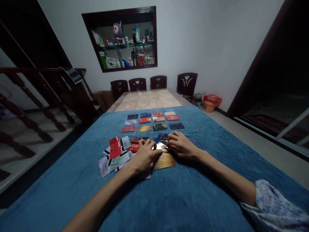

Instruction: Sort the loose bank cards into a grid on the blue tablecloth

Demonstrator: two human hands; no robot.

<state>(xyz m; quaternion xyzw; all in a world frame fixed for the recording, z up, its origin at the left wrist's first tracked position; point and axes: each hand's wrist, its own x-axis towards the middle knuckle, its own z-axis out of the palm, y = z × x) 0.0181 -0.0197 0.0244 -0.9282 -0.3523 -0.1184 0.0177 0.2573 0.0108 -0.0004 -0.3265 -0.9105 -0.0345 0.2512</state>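
Between my hands a card [160, 146] catches the light with a bright glare. My left hand [145, 156] is closed, thumb and fingers pinching at the card's left side. The curled fingers of my right hand [181, 145] close at its right side. Just below lie several overlapping gold cards [165, 162], and dark blue cards [162, 138] show behind the hands. A loose heap of white and grey cards [123, 157] spreads left of my left hand, with a red card [115, 147] on top. Parts of the heap are hidden under my left hand and forearm.
Farther off, small stacks of cards stand in rows, among them a black stack [160, 126], a gold stack [145, 128] and a red stack [128, 129]. All rest on a blue cloth [154, 203] over a stone-topped table [149, 99]. Dark chairs [187, 83] stand behind.
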